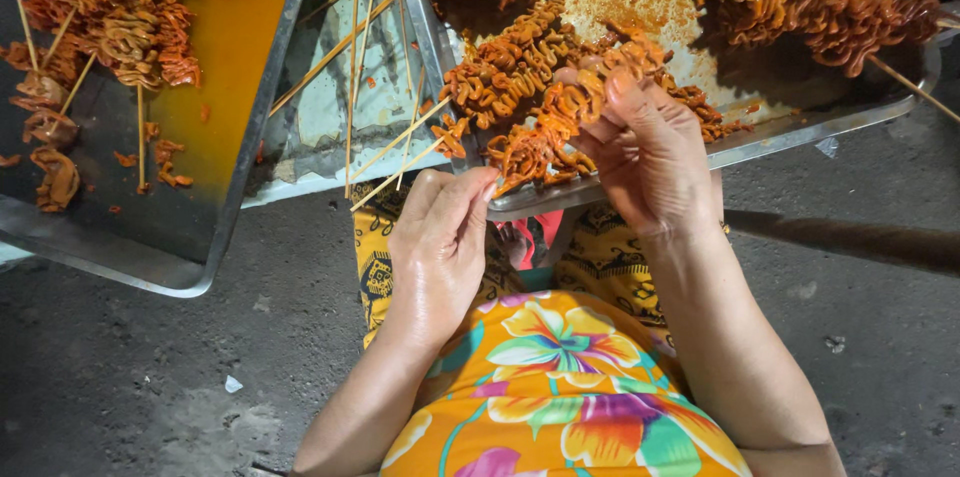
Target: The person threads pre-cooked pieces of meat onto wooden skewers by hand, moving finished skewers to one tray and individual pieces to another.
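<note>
- Left hand (440, 237) is pinching the lower end of a bamboo skewer (405, 169), thumb and fingertips pressed together.
- Right hand (645, 152) is curling its fingers around the orange coiled meat (545, 132) threaded on that skewer, just over the near rim of the metal tray (800, 122).
- More loaded skewers are lying across the tray.
- Bare sticks (365, 37) are sitting in the gap left of it.
- Second tray (215, 87) is sitting far left on the concrete floor (150, 377).

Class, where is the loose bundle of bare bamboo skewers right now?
In the head view, the bare bamboo skewers lie upper centre-left, in the gap between the two metal trays, above the left hand.
</note>
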